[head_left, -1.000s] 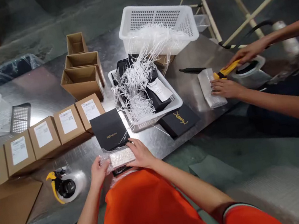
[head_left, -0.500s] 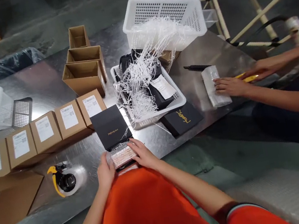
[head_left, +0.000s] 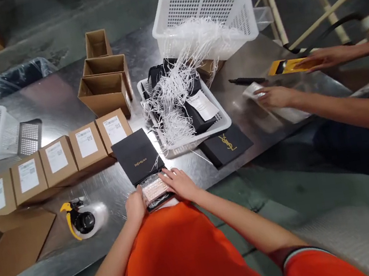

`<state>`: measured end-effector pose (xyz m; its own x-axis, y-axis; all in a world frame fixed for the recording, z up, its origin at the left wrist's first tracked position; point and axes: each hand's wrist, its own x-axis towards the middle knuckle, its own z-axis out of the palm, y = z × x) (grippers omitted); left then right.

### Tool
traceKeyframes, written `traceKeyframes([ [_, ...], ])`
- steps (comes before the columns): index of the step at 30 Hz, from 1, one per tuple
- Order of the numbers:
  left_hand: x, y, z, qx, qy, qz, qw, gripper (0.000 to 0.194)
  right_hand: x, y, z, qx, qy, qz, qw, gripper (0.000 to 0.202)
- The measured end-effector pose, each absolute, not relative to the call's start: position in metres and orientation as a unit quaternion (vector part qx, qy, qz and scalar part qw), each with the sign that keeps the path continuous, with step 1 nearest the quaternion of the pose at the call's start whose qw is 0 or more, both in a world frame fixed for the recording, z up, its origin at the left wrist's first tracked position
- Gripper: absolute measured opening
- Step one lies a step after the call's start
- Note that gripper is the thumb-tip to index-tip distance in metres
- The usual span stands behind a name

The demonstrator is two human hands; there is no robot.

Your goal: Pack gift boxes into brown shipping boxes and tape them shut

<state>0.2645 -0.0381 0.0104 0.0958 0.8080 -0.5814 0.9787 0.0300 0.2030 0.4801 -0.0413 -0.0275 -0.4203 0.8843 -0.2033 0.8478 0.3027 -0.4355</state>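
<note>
At the table's front edge, a bubble-wrapped packet, clear with something pinkish inside, lies in an open black gift box. The box lid, with small gold lettering, leans up behind it. White shredded paper shows around the packet. My left hand is curled at the packet's left end, its fingertips partly hidden. On the right end, the fingers of my right hand press over the packet. A closed black box with a gold logo lies to the right, beside a white basket holding black boxes and paper shreds.
Labelled cartons stand in a row on the left, near a tape dispenser. Open cartons and a larger white basket stand behind. At right, a co-worker's hands hold a yellow tool and a wrapped packet.
The packet and my hands have shifted slightly right, and white shreds now show below the packet. The co-worker's yellow tool has moved up and left; their packet has been tilted.
</note>
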Motion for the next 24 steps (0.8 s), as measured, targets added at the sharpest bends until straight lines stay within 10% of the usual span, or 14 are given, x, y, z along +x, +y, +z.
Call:
traceKeyframes([
  [17, 0.286, -0.040, 0.006, 0.749, 0.618, -0.195, 0.140, 0.045, 0.482, -0.030, -0.033, -0.489, -0.832, 0.245, -0.094, 0.064],
  [24, 0.250, -0.039, -0.004, 0.700, 0.652, -0.219, 0.191, 0.042, 0.495, -0.051, -0.046, -0.498, -0.823, 0.272, 0.045, 0.048],
])
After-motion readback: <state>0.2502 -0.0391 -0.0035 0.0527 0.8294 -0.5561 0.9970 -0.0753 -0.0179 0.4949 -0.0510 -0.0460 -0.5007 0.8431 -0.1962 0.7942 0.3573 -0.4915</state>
